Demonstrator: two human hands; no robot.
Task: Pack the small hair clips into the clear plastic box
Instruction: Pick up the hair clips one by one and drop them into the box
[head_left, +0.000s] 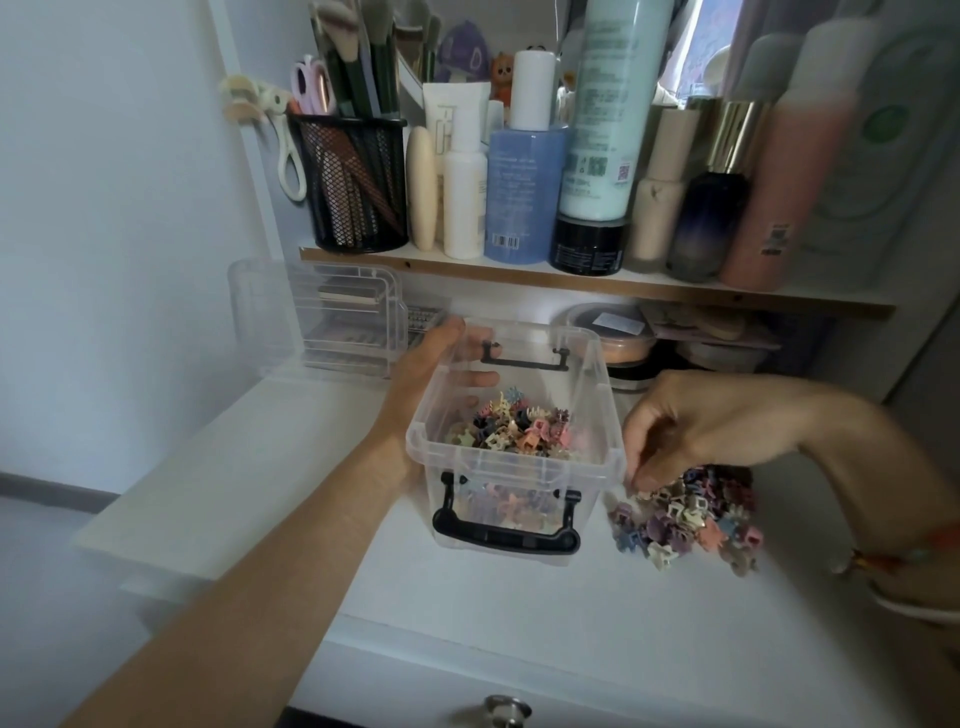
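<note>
A clear plastic box (597, 415) with black clasp handles stands open on the white tabletop, its floor covered by several small coloured hair clips (511, 428). My left hand (431, 366) grips the box's far left wall, fingers showing through the plastic. To the right of the box lies a loose pile of hair clips (691, 514). My right hand (701, 428) hovers over the pile's left edge, fingers curled down and touching the clips. Whether a clip is pinched between the fingertips cannot be made out.
A shelf (571, 283) above holds bottles, tubes and a black mesh cup of brushes (356, 182). Under it sit a clear lidded organiser (317, 317) at the left and round compacts (610, 332) behind the box. A drawer knob (506, 709) is at the front edge.
</note>
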